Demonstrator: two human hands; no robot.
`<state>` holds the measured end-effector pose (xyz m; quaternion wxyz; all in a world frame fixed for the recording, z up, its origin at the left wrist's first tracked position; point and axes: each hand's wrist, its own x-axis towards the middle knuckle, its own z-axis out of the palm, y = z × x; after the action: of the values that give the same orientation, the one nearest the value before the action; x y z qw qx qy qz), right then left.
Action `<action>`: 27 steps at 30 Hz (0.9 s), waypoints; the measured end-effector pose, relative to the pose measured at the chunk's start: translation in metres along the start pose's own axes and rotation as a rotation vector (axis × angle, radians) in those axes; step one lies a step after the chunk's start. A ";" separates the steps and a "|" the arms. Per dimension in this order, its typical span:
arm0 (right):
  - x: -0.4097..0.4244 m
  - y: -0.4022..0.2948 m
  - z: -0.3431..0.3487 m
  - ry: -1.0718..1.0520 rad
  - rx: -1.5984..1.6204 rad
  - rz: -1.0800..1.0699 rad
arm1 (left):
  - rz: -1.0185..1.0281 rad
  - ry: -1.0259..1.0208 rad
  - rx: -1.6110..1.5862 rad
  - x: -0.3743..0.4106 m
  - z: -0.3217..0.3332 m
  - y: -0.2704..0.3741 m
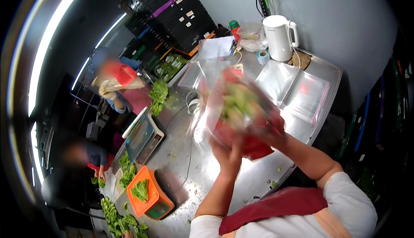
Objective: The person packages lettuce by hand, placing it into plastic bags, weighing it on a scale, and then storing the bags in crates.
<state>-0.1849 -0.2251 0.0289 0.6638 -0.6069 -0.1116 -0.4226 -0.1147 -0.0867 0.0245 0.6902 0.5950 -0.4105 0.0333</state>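
Note:
Both my hands are on a clear plastic bag [241, 103] with red areas, lifted above the steel table [181, 134]. Pale green vegetable pieces show through it, but blur hides their exact kind. My left hand [228, 149] grips the bag's lower near side, fingers pointing up. At the right, my right hand [271, 137] holds the lower side, partly hidden by the red and clear film. Beyond the bag, flat clear plastic bags [307, 97] lie stacked on the table.
A white electric kettle [278, 39], a tape roll [263, 57] and a red bottle [234, 31] stand at the back. Leftward are an orange-topped scale [152, 194] bearing a leaf bunch, another scale [144, 139] and leafy greens [113, 213]. Two people work across the table; another hand [128, 234] touches greens.

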 end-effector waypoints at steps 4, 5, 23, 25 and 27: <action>-0.012 0.052 0.013 0.037 0.012 0.426 | -0.578 0.075 -0.329 -0.036 -0.008 -0.056; -0.019 0.064 0.017 0.086 -0.035 0.288 | -0.692 0.115 -0.295 -0.053 -0.012 -0.063; -0.091 0.128 0.038 -0.733 -1.212 0.632 | 0.140 -0.221 0.496 -0.081 -0.011 -0.105; -0.085 0.122 0.036 -0.669 -1.120 0.646 | 0.127 -0.374 0.559 -0.089 0.002 -0.100; -0.075 0.115 0.034 -0.583 -0.941 0.690 | 0.055 -0.357 0.614 -0.094 0.000 -0.095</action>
<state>-0.1384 -0.1736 -0.0943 0.3671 -0.9235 0.1112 -0.0068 -0.1259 -0.0732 -0.1081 0.3957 0.7598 -0.5112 0.0692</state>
